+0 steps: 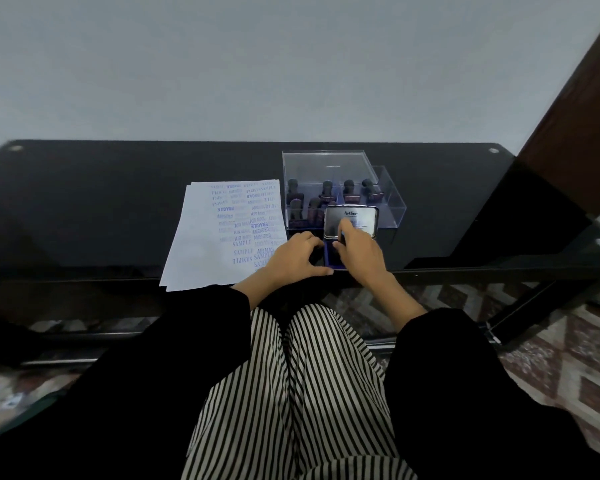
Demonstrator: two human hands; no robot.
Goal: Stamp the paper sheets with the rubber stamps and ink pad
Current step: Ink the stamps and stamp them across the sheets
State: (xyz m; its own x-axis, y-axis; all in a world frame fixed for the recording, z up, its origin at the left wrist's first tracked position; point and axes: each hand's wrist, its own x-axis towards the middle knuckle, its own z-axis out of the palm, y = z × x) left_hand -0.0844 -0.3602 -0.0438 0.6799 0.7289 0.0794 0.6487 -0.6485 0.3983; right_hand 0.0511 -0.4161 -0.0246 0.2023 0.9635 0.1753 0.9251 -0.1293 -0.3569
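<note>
- Steadying the ink pad (333,256) at the near edge of the black tabletop (118,209), the left hand (297,254) is laid beside the tray with fingers spread; nothing is enclosed in that grip.
- The right hand (359,254) is set over the tray, its forefinger raised against the upright metal lid (352,221); whether anything is pinched beneath the palm cannot be told.
- The paper sheets (205,244) are stacked just left of the pad, their right half already crowded with blue impressions, the left half bare.
- The rubber stamps (329,195) are stood in the clear box (329,168) directly behind the lid; none is seen in either hand.
- Likely risks are judged as follows: the tray sits close to the tabletop's edge, so a push on the lid could tip or slide it off toward the lap.
- Ink could be transferred from the fingers to the clean paper if the pad surface is touched.
- The lid could be knocked into the box behind it.
</note>
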